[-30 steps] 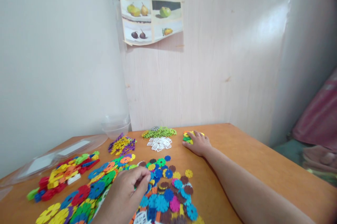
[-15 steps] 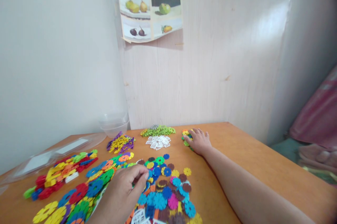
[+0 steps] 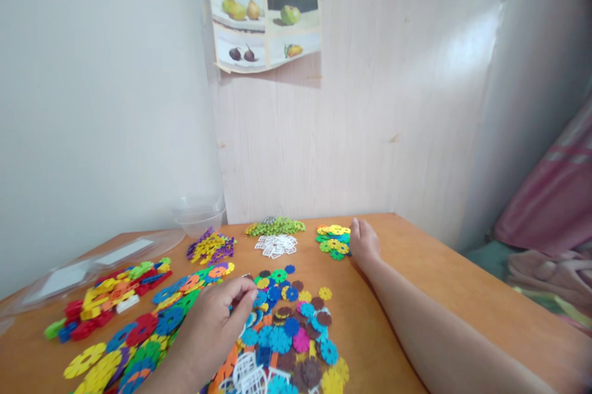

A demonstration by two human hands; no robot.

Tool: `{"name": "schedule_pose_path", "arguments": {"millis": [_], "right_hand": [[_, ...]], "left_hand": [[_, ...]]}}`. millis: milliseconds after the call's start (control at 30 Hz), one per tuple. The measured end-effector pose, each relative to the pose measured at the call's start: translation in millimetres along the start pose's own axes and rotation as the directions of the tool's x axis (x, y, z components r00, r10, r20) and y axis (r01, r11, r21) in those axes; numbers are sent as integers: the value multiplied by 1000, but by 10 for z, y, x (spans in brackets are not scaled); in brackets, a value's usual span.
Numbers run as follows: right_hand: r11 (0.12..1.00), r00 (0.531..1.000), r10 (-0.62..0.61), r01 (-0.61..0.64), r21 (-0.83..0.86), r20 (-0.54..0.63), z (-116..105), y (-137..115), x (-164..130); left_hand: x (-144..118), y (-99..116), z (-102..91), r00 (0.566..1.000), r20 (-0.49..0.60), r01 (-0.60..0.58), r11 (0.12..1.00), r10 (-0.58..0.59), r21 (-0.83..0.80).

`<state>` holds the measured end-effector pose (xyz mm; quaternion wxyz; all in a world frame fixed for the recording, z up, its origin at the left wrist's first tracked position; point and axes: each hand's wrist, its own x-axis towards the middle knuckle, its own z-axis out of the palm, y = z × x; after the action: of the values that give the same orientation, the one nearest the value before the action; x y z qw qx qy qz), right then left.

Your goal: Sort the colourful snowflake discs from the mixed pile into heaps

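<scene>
Close in front, my left hand [image 3: 215,317] hangs over the pile of flower-shaped plastic discs [image 3: 280,340], thumb and forefinger bent toward each other. Whatever may be in that pinch is hidden. Farther back on the right, my right hand [image 3: 365,242] is turned on its side. It rests against the right edge of a small heap of yellow and green discs [image 3: 333,242], fingers held together and partly hidden. White lattice pieces [image 3: 250,375] lie at the near edge of the mixed pile. Larger notched discs [image 3: 142,328] spread out left of my left hand.
At the back stand heaps of white lattice pieces [image 3: 276,245], lime-green pieces [image 3: 280,226] and purple-yellow pieces [image 3: 211,247]. Coloured blocks [image 3: 108,295] lie left. Clear tubs [image 3: 200,218] and clear lids [image 3: 87,269] sit by the wall. A fruit-picture sheet [image 3: 266,30] hangs above.
My right hand has gone from lying over the yellow and green discs to standing at their right side, so the heap now shows. My left hand keeps nearly the same pose.
</scene>
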<state>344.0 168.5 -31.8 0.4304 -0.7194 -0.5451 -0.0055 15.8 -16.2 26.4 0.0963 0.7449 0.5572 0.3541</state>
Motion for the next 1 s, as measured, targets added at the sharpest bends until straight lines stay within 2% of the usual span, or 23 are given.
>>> {"name": "schedule_pose_path", "arguments": {"millis": [233, 533, 733, 1000], "right_hand": [[996, 998, -48, 45, 75, 33, -150, -152, -371], [930, 961, -258, 220, 294, 100, -338, -293, -997], [900, 882, -380, 283, 332, 279, -536, -455, -1349], [848, 767, -505, 356, 392, 397, -778, -622, -1543]], "left_hand": [[4, -72, -13, 1000, -25, -7, 1000, 7, -8], [19, -147, 8, 1000, 9, -10, 1000, 10, 11], [-1, -123, -3, 998, 57, -14, 1000, 15, -27], [-14, -129, -2, 993, 118, -20, 1000, 22, -18]]}}
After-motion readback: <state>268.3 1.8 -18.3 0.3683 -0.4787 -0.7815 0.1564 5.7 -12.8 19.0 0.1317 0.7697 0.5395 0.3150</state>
